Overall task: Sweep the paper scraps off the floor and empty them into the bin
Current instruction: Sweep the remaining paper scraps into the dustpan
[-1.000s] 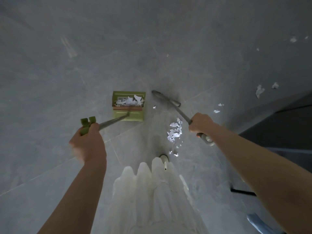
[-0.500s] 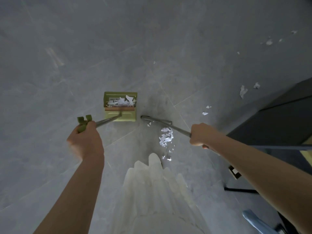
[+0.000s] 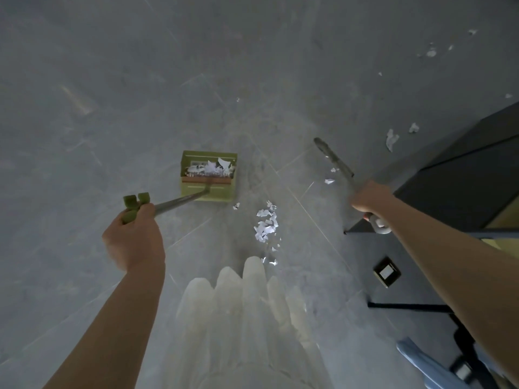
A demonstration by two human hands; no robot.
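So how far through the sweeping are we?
Partly done: the dustpan, held by the left hand, already holds scraps. The right hand holds the broom by two small scraps. A pile and far scraps remain on the floor. No bin in view.

Indoor room: grey tiled floor [image 3: 118, 80], dark cabinet [image 3: 460, 175] at the right.

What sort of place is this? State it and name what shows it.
Probably an indoor room, perhaps an office or home workspace: a grey tiled floor, a dark cabinet at the right, and what looks like a chair base beside it. The pictures don't settle which.
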